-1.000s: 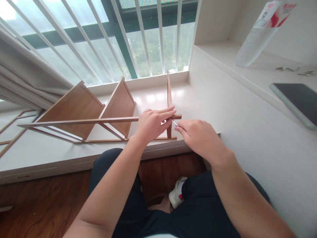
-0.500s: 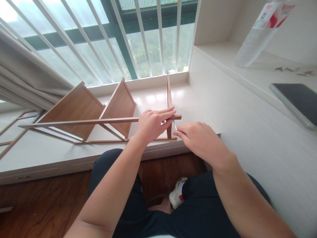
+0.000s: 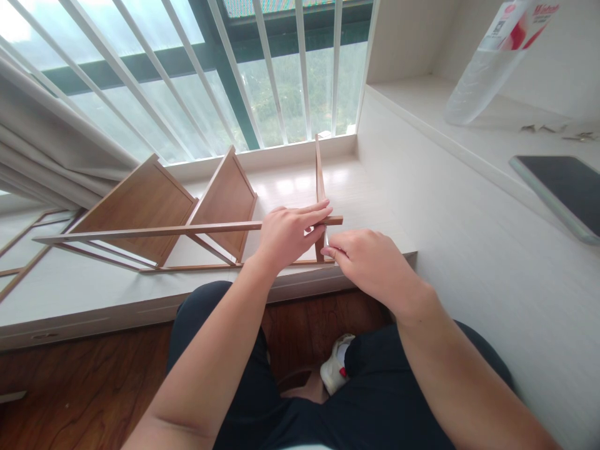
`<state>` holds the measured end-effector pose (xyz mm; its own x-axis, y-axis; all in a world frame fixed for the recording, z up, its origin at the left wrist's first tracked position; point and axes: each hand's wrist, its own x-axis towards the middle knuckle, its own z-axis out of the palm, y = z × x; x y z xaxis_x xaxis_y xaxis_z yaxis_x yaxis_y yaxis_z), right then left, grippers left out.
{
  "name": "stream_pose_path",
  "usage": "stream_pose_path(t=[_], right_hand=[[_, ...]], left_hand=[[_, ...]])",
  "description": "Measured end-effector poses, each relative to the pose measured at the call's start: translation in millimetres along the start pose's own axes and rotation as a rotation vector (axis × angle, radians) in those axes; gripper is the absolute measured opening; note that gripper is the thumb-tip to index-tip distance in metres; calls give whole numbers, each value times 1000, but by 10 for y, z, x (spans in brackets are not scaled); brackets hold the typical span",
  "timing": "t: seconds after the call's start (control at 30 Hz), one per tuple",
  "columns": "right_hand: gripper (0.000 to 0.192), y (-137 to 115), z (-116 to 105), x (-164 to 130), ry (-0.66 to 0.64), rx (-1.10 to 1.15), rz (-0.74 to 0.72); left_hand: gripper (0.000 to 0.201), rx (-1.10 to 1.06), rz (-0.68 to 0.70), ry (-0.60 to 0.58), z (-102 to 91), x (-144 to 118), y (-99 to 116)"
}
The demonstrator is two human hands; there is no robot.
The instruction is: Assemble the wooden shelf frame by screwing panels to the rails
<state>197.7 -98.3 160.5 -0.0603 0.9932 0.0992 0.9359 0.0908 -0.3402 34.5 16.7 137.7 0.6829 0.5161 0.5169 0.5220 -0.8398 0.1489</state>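
A brown wooden shelf frame (image 3: 154,206) lies on its side on the white window ledge (image 3: 84,294). My left hand (image 3: 288,234) grips the frame's long top rail near its right end, fingers stretched along the rail. My right hand (image 3: 368,262) sits just right of it, pinching a thin metal hex key (image 3: 327,239) whose tip meets the rail's end by the upright post. Most of the key is hidden by my fingers.
A dark tablet (image 3: 562,190) and several small metal fittings (image 3: 557,131) lie on the raised white shelf at right, beside a tilted plastic bottle (image 3: 492,62). White window bars and a curtain stand behind the frame. More wooden strips lie at far left. My legs and wooden floor are below.
My right hand has swung down and left, turning the hex key from slanting to nearly upright. My left hand and the frame stay still.
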Motion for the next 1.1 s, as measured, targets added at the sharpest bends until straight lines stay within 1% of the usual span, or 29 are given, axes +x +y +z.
stream_pose_path(t=[0.17,0.3,0.47,0.83,1.1], right_hand=[[29,-20,21,7,-9,-17,15],[30,-15,21,-4,-12,-58,31],[31,-12,-1,-16,-13,-56,31],[29,-20,-4,-3,-48,-50,24],[30,-17,16,3,-34,-44,16]], left_hand=[[36,-7,-10,-16,0,7,6],[32,-14,-9,-6,-8,3,13],[30,-15,4,13,-16,3,17],[37,3,-4,-13,-4,2,5],[38,11,1,-18,-13,8,17]])
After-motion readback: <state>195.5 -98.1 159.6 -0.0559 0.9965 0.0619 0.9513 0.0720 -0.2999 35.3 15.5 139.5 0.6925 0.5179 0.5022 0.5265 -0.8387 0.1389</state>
